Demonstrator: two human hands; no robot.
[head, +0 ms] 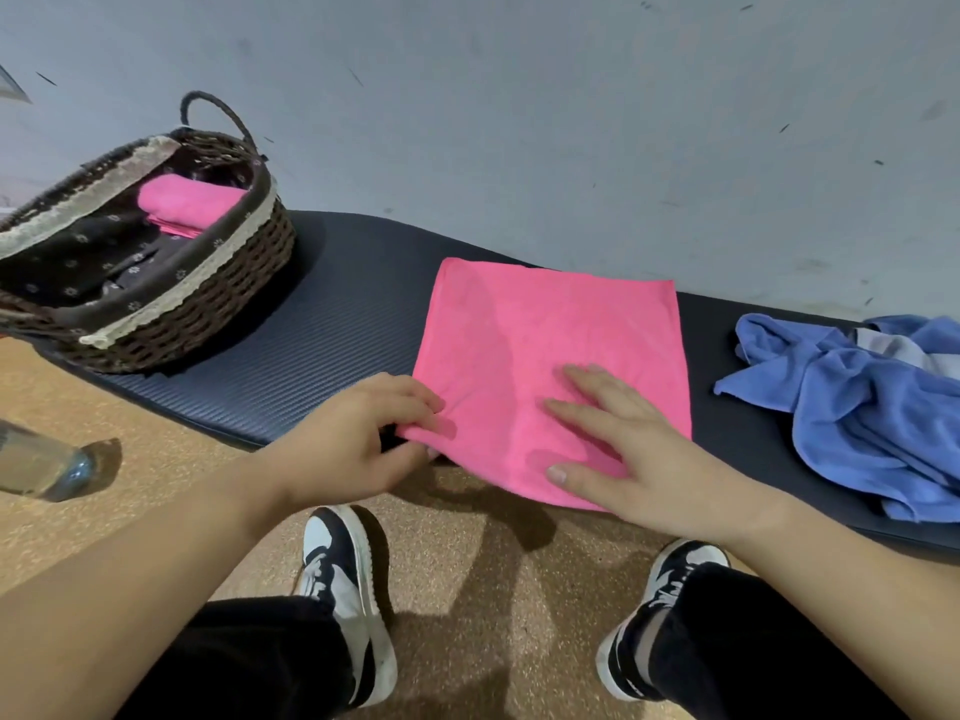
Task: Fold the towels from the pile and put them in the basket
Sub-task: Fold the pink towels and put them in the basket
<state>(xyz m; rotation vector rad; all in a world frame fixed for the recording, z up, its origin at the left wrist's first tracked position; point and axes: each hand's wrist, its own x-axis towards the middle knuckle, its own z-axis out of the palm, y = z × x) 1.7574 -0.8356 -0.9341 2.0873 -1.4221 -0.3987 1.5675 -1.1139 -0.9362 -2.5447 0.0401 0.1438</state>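
My left hand [358,439] pinches the near-left corner of the pink towel [550,324] on the bench [337,324]; my right hand [639,454] lies flat on it, fingers [576,410] straight; basket [171,298] sits left.

A bright pink towel [550,330] lies spread flat, nearly square, on the dark ribbed mat [337,314], its near edge hanging over the mat's front. The left hand [358,433] pinches its near left corner and the right hand [623,449] lies flat on it. To its right sits a crumpled pile of blue towels [862,407]. At far left stands a dark wicker basket [208,304] with lace-trimmed lining, holding a folded pink towel [187,200]
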